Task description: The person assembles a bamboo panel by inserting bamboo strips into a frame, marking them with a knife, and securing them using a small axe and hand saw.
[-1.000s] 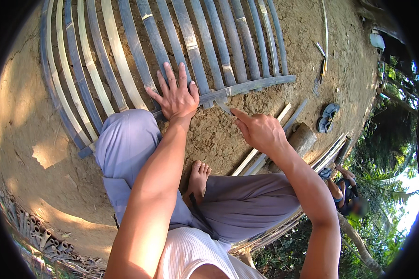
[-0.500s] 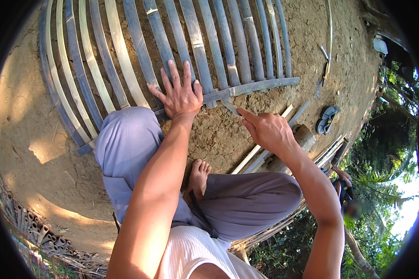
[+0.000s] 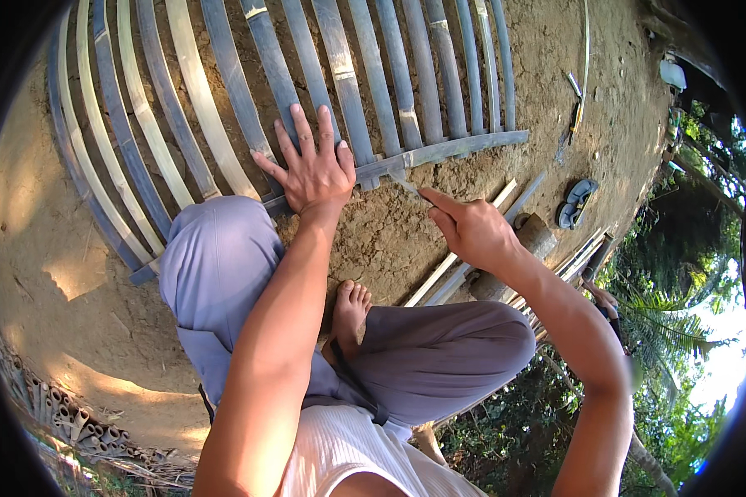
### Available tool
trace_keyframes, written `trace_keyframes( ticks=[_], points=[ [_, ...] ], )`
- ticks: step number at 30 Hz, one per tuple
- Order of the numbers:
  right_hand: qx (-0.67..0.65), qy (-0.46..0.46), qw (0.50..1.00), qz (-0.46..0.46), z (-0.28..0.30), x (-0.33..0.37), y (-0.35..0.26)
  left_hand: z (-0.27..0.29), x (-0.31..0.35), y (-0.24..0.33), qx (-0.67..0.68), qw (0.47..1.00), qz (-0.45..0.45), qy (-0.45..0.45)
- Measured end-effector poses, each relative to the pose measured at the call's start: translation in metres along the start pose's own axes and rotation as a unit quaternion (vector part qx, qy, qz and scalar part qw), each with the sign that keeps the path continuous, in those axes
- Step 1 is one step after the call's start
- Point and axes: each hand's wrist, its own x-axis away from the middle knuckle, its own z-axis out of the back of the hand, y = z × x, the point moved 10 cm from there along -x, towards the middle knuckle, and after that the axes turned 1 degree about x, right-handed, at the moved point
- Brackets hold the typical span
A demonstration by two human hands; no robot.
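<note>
On bare earth (image 3: 373,236), the left grip (image 3: 315,176) lies flat and wide-spread on the slats (image 3: 350,112); the right grip (image 3: 477,234) is curled round a knife (image 3: 407,186) beside the crosspiece (image 3: 464,147).

Bare earth (image 3: 617,108), cracked and crumbled in places, forms the floor of an outdoor yard given over to handwork in what looks like bamboo. A slatted frame (image 3: 341,73) of dark and pale strips lies directly on the earth, with loose strips (image 3: 429,284) and a short log (image 3: 535,238) to its lower right. Cut hollow tubes (image 3: 80,416) are piled along the yard's lower-left edge, open ends showing. A pair of sandals (image 3: 575,205) rests near a slim orange-and-black item (image 3: 577,118). Green foliage (image 3: 675,236) and palm fronds (image 3: 663,325) border the right side beneath bright sky (image 3: 719,358), and sunlight (image 3: 133,387) falls in patches.
</note>
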Motion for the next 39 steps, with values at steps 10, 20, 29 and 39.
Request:
trace_keyframes(
  ticks=[10,20,29,39],
  points=[
    [-0.029,0.001,0.998,-0.048,-0.033,0.010,-0.014,-0.007,0.000,0.001,0.018,1.000,-0.004,-0.005],
    [-0.422,-0.019,0.860,-0.286,-0.064,0.028,-0.007,-0.010,0.002,-0.001,0.030,0.999,-0.014,-0.017],
    [0.155,-0.072,0.985,-0.007,-0.019,0.004,-0.009,-0.008,-0.001,0.005,0.006,1.000,-0.017,-0.004],
    [-0.742,-0.035,0.553,-0.377,-0.097,0.039,-0.006,-0.008,-0.003,-0.002,0.002,1.000,-0.010,-0.005]
  ],
)
